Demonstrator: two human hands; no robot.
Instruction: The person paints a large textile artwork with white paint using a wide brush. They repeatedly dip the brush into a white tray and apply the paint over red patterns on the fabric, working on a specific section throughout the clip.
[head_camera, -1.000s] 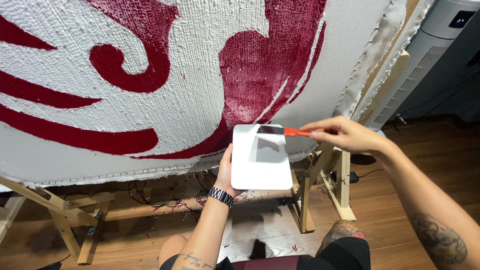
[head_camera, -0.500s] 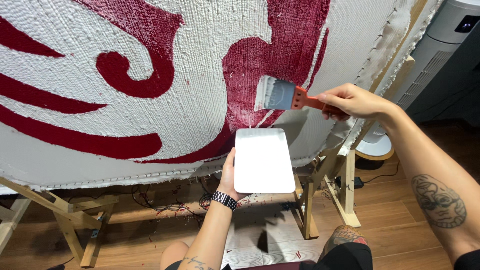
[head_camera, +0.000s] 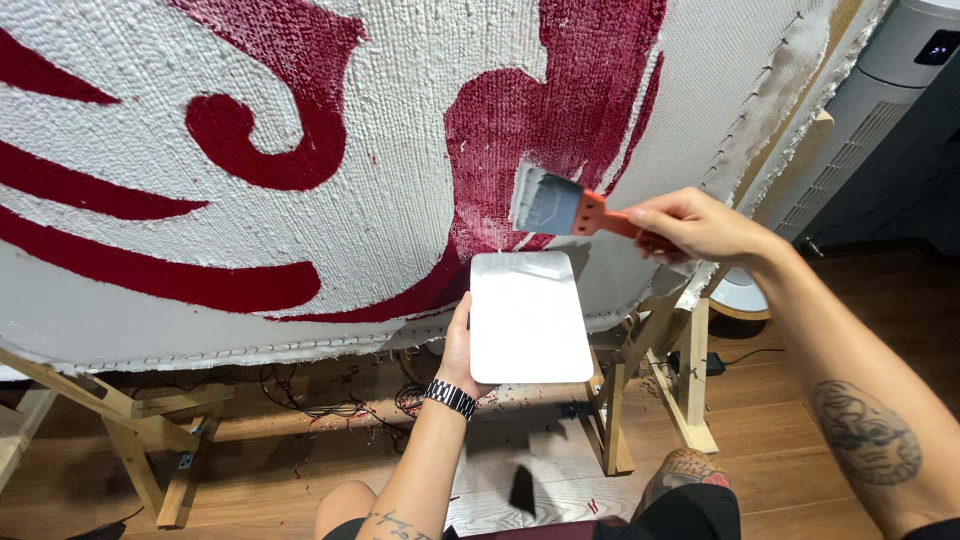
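Since a moment ago our right hand, fingers gripping the brush, presses bristles leftward onto the rug; our left hand grips the tray just below.

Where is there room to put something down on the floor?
Bare wood floor lies right of the wooden stand legs, out toward the grey appliance. Under the stretched cloth it is crowded: loose yarn and cables, plus cross-braces. Both hands are full: tray, brush.
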